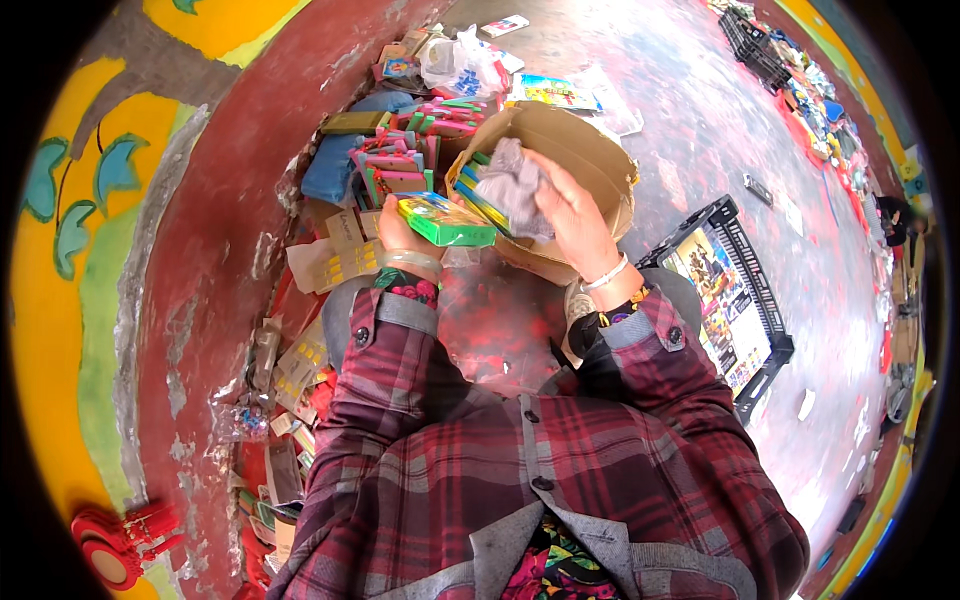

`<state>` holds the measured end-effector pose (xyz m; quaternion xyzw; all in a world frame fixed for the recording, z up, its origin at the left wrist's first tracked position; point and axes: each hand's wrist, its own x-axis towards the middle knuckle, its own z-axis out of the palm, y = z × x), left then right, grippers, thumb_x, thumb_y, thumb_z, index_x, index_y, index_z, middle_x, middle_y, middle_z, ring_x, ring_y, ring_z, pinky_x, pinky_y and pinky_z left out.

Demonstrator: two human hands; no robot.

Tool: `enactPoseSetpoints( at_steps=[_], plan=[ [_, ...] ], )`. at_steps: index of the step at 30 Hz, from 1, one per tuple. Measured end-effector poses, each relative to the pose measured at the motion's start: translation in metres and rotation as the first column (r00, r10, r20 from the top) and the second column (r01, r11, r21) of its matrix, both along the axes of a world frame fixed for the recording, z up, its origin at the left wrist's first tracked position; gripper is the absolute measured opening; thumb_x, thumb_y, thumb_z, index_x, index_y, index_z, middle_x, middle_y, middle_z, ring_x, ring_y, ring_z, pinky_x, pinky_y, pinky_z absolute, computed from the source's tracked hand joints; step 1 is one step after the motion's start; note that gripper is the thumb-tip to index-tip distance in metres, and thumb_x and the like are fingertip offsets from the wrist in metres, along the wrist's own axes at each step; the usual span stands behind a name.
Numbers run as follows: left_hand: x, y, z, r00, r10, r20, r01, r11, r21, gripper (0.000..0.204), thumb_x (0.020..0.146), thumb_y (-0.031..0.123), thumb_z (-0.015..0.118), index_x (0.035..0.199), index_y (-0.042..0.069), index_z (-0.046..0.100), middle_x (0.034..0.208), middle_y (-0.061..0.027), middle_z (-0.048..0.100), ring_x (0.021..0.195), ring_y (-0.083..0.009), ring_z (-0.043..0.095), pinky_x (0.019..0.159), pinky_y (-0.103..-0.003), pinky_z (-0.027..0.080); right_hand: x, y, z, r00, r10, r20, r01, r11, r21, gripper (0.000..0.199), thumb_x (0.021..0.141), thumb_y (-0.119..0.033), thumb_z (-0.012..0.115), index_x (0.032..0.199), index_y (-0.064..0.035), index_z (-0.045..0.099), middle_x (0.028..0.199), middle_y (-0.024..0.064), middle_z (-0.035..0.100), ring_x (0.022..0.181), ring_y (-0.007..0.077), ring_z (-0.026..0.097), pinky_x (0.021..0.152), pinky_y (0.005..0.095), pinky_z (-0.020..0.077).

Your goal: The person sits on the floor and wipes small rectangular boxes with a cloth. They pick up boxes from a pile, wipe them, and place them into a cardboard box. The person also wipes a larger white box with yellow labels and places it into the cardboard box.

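My left hand [400, 238] is closed round a small flat green box [465, 235] with a colourful top, holding it over the near left rim of a round-looking cardboard carton [600, 165]. In my right hand [580, 220] is a crumpled grey cloth [512, 188], bunched between thumb and fingers just right of the green box. Inside the carton, partly covered by the cloth, lie several thin blue, yellow and green packs [470, 187]. The carton stands between my knees and its far side bulges outward.
Stacked pink and green boxes [395, 165], a blue bundle [330, 170] and a white plastic bag [465, 62] lie along the red wall at left. Right of my knee leans a black crate [765, 300] with printed sheets. Another black crate [752, 48] stands far right among clutter.
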<state>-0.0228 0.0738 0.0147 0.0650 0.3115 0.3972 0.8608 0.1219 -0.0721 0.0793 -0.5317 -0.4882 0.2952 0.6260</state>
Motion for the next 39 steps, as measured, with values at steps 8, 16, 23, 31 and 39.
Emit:
enactPoseSetpoints(
  at_steps=[8, 16, 23, 31, 39],
  plan=[
    [-0.004, -0.012, -0.046, 0.977, -0.205, -0.066, 0.214, 0.891, 0.401, 0.061, 0.087, 0.054, 0.032, 0.101, -0.002, 0.054, 0.089, -0.0150, 0.061, 0.083, -0.0277, 0.060, 0.082, -0.039, 0.048, -0.031, 0.008, -0.012, 0.698, 0.291, 0.654, -0.406, 0.914, 0.027, 0.055, 0.073, -0.013, 0.064, 0.126, -0.0171, 0.048, 0.132, 0.0124, 0.040, 0.120, 0.0329, 0.040, 0.097, 0.0447, 0.0334],
    [0.009, -0.047, -0.080, 0.992, 0.085, 0.097, -0.125, 0.468, 0.875, 0.089, 0.082, 0.072, 0.023, 0.120, -0.005, 0.045, 0.101, -0.0145, 0.057, 0.086, -0.0261, 0.058, 0.080, -0.042, 0.047, -0.041, 0.008, -0.021, 0.754, 0.215, 0.621, -0.370, 0.920, 0.132, 0.034, 0.076, -0.021, 0.064, 0.107, -0.0127, 0.055, 0.115, 0.0107, 0.049, 0.108, 0.0334, 0.047, 0.092, 0.0431, 0.0377],
    [0.031, -0.054, -0.102, 0.900, 0.334, 0.281, -0.427, 0.537, 0.728, 0.083, 0.080, 0.070, 0.037, 0.122, -0.002, 0.045, 0.106, -0.0121, 0.056, 0.098, -0.0230, 0.053, 0.090, -0.039, 0.041, -0.045, 0.014, -0.018, 0.848, 0.272, 0.454, -0.357, 0.928, 0.110, 0.025, 0.080, -0.018, 0.065, 0.102, -0.0110, 0.058, 0.103, 0.0079, 0.056, 0.099, 0.0293, 0.053, 0.086, 0.0377, 0.0424],
    [0.026, -0.068, -0.068, 0.919, 0.374, -0.122, -0.166, 0.650, 0.741, 0.054, 0.093, 0.048, 0.034, 0.111, 0.000, 0.052, 0.096, -0.0079, 0.059, 0.083, -0.0162, 0.055, 0.079, -0.031, 0.046, -0.049, 0.007, -0.017, 0.945, 0.081, 0.316, -0.095, 0.995, 0.028, 0.025, 0.085, -0.027, 0.060, 0.101, -0.0082, 0.058, 0.098, 0.0084, 0.061, 0.091, 0.0279, 0.057, 0.079, 0.0339, 0.0448],
    [0.003, -0.012, -0.039, 0.802, -0.509, 0.314, 0.535, 0.845, 0.004, 0.058, 0.092, 0.044, 0.035, 0.126, -0.003, 0.036, 0.119, -0.0291, 0.048, 0.102, -0.0452, 0.052, 0.089, -0.055, 0.042, 0.015, 0.021, -0.026, 0.393, -0.091, -0.915, -0.067, 0.990, -0.127, 0.038, 0.090, -0.042, 0.053, 0.107, -0.0076, 0.057, 0.098, 0.0096, 0.063, 0.084, 0.0212, 0.062, 0.068, 0.0381, 0.0529]
  ],
)
